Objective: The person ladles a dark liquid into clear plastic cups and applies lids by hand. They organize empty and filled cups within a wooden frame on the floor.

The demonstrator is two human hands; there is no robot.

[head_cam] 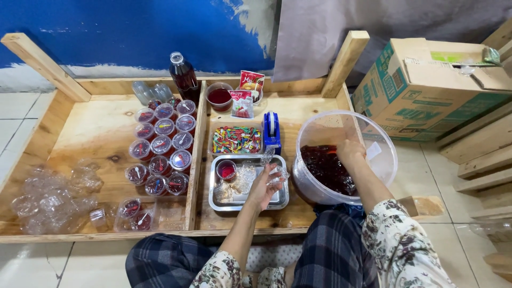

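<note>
My left hand point(265, 185) holds a small clear plastic cup point(277, 175) above the right end of a metal tray point(220, 201). My right hand point(350, 150) reaches down into a big clear plastic tub point(380, 140) that holds dark red jelly point(322, 166); whether it grips something inside is hidden. On the tray stand a small cup of red liquid point(226, 169) and several crumpled clear cups point(234, 184).
A low wooden tray table point(96, 133) carries several lidded filled jelly cups point(162, 149), a pile of clear empty cups point(53, 194), a dark bottle point(183, 76), a bowl of red liquid point(219, 96), colourful small spoons point(236, 140), a blue tape dispenser point(271, 130). A cardboard box point(426, 90) stands right.
</note>
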